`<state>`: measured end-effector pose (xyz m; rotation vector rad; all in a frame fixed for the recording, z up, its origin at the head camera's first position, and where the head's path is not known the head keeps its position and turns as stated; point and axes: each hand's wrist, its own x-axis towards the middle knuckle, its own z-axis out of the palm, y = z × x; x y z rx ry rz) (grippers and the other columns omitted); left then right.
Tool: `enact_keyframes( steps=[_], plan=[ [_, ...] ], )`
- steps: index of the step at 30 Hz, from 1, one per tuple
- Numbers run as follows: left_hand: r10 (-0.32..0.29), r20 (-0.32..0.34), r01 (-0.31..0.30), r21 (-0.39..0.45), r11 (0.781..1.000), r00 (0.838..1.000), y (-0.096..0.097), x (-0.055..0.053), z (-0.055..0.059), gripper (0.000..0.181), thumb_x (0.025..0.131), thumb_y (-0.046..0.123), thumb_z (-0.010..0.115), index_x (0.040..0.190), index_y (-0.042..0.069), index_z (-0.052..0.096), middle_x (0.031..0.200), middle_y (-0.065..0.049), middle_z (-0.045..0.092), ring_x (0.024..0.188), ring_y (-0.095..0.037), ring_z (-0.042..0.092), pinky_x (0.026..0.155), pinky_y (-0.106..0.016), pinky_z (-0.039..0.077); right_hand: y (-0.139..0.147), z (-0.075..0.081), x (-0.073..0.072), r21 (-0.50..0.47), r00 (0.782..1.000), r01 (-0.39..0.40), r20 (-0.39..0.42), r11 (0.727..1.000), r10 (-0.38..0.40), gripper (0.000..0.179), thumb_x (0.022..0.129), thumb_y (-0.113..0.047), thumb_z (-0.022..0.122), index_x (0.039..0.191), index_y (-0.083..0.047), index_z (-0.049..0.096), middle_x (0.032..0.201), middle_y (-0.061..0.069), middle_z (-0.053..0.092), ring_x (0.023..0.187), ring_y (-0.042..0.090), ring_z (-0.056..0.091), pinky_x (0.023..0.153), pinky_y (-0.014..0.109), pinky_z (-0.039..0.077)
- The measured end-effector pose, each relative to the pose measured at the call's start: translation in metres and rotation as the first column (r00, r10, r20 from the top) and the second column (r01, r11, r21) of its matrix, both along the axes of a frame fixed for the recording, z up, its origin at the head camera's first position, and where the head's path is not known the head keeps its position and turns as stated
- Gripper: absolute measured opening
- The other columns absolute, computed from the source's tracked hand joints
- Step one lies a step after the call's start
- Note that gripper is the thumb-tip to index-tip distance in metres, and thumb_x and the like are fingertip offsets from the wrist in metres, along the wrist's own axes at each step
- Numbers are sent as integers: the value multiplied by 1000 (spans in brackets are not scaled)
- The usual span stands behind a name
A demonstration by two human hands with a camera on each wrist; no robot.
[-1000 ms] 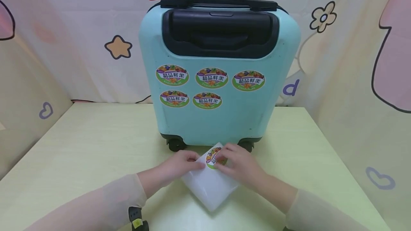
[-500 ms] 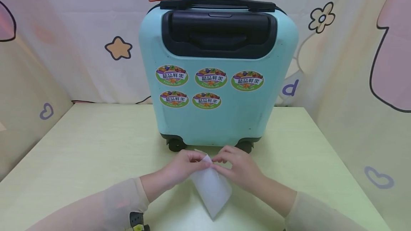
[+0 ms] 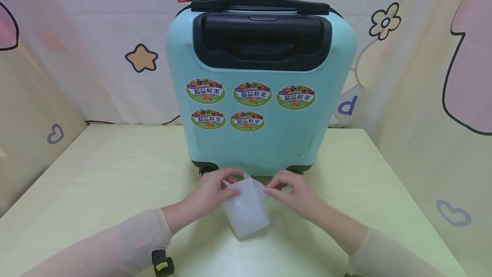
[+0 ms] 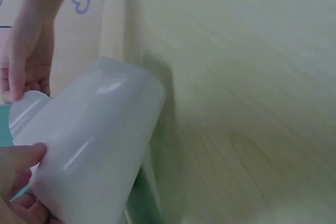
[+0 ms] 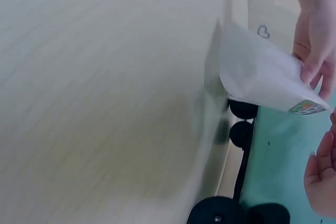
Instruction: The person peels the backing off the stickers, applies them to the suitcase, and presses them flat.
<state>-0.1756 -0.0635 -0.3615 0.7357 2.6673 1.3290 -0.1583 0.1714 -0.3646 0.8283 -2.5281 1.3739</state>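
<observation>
My left hand [image 3: 209, 189] grips a folded white sticker sheet [image 3: 246, 210], thumb on the near face, above the table in front of the suitcase. On its right, my right hand [image 3: 300, 191] pinches the edge of an oval sticker [image 3: 260, 188], which shows its pale back and partly lifts off the sheet. In the left wrist view the sticker [image 4: 27, 109] stands out as a rounded flap between the right hand's thumb and finger. The right wrist view shows some of its printed face [image 5: 308, 107]. The sheet hides the rest of the sticker.
Behind the hands a light blue suitcase [image 3: 276, 140] stands upright on its wheels, black handle on top. Several oval fruit stickers [image 3: 252, 94] sit on its front in two rows. A pale wooden table [image 3: 115, 170] lies beneath, with patterned cloth [image 3: 96, 54] around it.
The sheet has turned from printed side up to folded, white back showing. The right hand has moved slightly right, away from the left, with the sticker's edge pulled out from the sheet.
</observation>
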Motion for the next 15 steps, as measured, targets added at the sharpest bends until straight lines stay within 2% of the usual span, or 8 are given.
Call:
enact_keyframes(
  steps=[2, 5, 7, 10, 12, 13, 15],
  plan=[
    [8, -78, -13, -55, 998, 997, -2, 0, 0, 36, 83, 11, 69, 118, 12, 60, 96, -2, 66, 70, -11, 60, 63, -25, 49, 4, 1, 0, -11, 998, 16, 61, 1000, -15, 5, 82, -13, 71, 78, -12, 67, 75, -7, 58, 74, 10, 56, 71, 28, 49],
    [-14, -205, -11, -122, 992, 979, -5, 0, -1, 37, 83, 12, 70, 119, 15, 60, 100, -1, 67, 77, -12, 64, 68, -26, 50, 9, 3, 0, -23, 990, 40, 135, 999, -37, 5, 83, -14, 70, 81, -10, 67, 77, -4, 59, 74, 12, 56, 71, 27, 49],
    [-49, -292, 2, -159, 987, 955, -6, -1, -1, 38, 83, 12, 70, 120, 15, 61, 105, -1, 67, 85, -15, 65, 73, -28, 51, 13, 4, 0, -29, 982, 64, 178, 998, -58, 7, 83, -15, 70, 83, -9, 67, 78, -1, 60, 74, 13, 57, 70, 27, 48],
    [-109, -413, 15, -224, 974, 904, -8, -1, -2, 40, 83, 11, 70, 121, 13, 62, 107, -2, 67, 91, -17, 64, 75, -31, 51, 18, 5, -1, -45, 966, 107, 240, 993, -93, 11, 84, -16, 69, 85, -5, 66, 81, 3, 61, 76, 18, 58, 70, 26, 49],
    [-143, -459, 14, -272, 962, 877, -9, -1, -3, 40, 82, 11, 70, 121, 13, 62, 105, -2, 66, 92, -19, 63, 75, -32, 51, 22, 6, -2, -49, 955, 135, 272, 990, -117, 13, 84, -17, 69, 87, -4, 65, 83, 4, 62, 77, 20, 58, 70, 26, 49],
    [-155, -466, 12, -296, 955, 871, -9, -2, -3, 40, 82, 10, 70, 121, 12, 63, 104, -3, 67, 91, -19, 63, 74, -32, 51, 24, 6, -3, -50, 950, 146, 284, 988, -126, 15, 85, -17, 69, 88, -3, 65, 84, 5, 62, 77, 20, 58, 70, 26, 49],
    [-176, -449, 12, -345, 939, 876, -8, -4, -5, 38, 82, 10, 70, 120, 11, 63, 100, -3, 66, 88, -19, 63, 71, -31, 51, 26, 6, -3, -48, 948, 158, 287, 986, -138, 15, 85, -16, 68, 89, -2, 65, 85, 6, 62, 78, 21, 59, 71, 26, 50]
  ],
)
